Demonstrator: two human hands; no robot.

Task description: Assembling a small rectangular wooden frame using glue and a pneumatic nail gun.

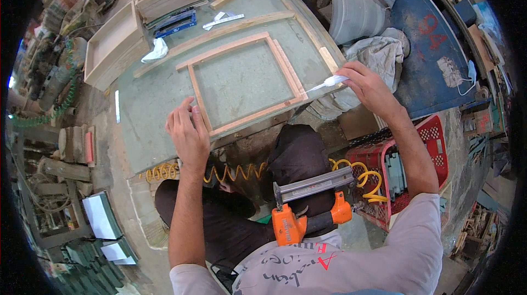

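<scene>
A small rectangular frame of thin wooden strips point(236, 51) lies on the worktable point(137, 130) before me. My right hand point(369, 87) grips a white glue bottle point(333, 81), tilted so its thin nozzle points at the frame's near right corner. Whether the tip touches the wood I cannot tell. At the near left corner, my left hand point(188, 133) is held with its fingers apart and nothing in it. An orange and grey nail gun point(313, 207) rests across my lap.
Longer wooden strips point(219, 32) border the frame. Beyond lie a blue tool point(175, 23), a white bottle point(156, 51) and wooden drawer boxes point(112, 48). A yellow coiled hose point(241, 173) runs below the table edge. A red crate point(433, 135) stands at my right, near a grey drum point(359, 4).
</scene>
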